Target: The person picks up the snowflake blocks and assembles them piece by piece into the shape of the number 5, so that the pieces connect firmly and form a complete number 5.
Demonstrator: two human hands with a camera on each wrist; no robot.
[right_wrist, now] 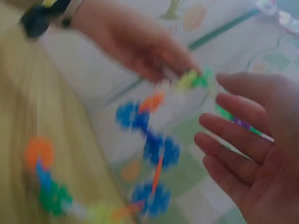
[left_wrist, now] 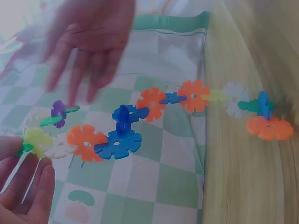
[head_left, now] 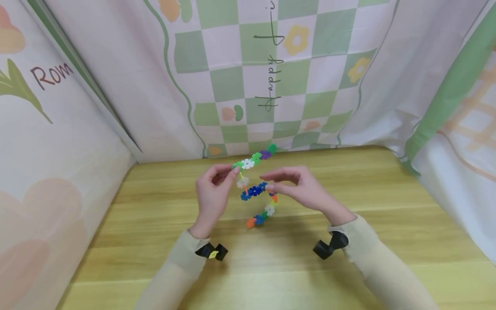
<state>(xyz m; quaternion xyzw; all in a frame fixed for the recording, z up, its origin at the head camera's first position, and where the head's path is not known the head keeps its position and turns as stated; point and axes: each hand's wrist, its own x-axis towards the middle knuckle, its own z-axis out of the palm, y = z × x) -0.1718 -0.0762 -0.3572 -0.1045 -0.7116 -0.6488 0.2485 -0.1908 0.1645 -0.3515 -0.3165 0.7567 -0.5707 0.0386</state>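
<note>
A chain of colourful interlocking flower-shaped discs (head_left: 254, 190) bends in a zigzag between the two hands. My left hand (head_left: 213, 191) pinches a green disc (left_wrist: 25, 148) near the upper stretch, beside a yellow disc (left_wrist: 38, 141). From there one end runs to a purple disc (head_left: 265, 154) and a dark green one. The other part hangs through blue, orange and white pieces to an orange end disc (head_left: 251, 223). On the chain's right is my right hand (head_left: 300, 189), its fingers loosely extended and apart from the discs in the right wrist view.
Below the hands is a wood-grain table (head_left: 248, 275). A green-and-white checked cloth (head_left: 263, 86) hangs along its back edge, with further printed cloth (head_left: 58, 142) at the left side. Each wrist carries a small black camera (head_left: 329, 245).
</note>
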